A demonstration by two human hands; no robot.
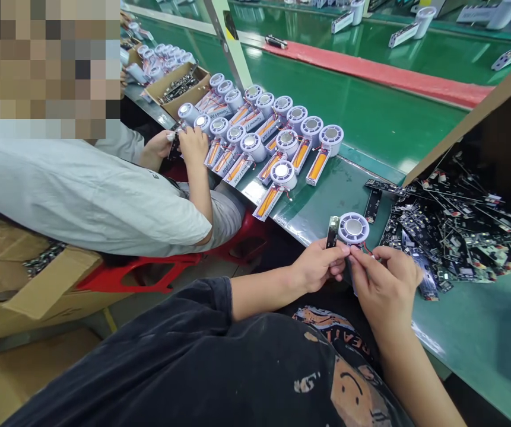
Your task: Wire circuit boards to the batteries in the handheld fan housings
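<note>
My left hand (pixel 321 265) is closed around a narrow black circuit board (pixel 332 232), which stands upright between thumb and fingers. Just right of it is a pale lilac handheld fan (pixel 354 228), its round head up and its handle mostly hidden behind my hands. The fingers of my right hand (pixel 386 281) are pinched together just below the fan head, by its thin red wires (pixel 366 249). What exactly sits between those fingertips is too small to make out. Both hands meet close together at the bench edge.
Loose black circuit boards (pixel 446 225) spill from a cardboard box (pixel 473 118) on the right. Rows of fans with orange-filled handles (pixel 282 172) cover the green bench (pixel 469 320) ahead. At left, a co-worker in a pale shirt (pixel 148 201) handles parts beside red stools (pixel 139 273).
</note>
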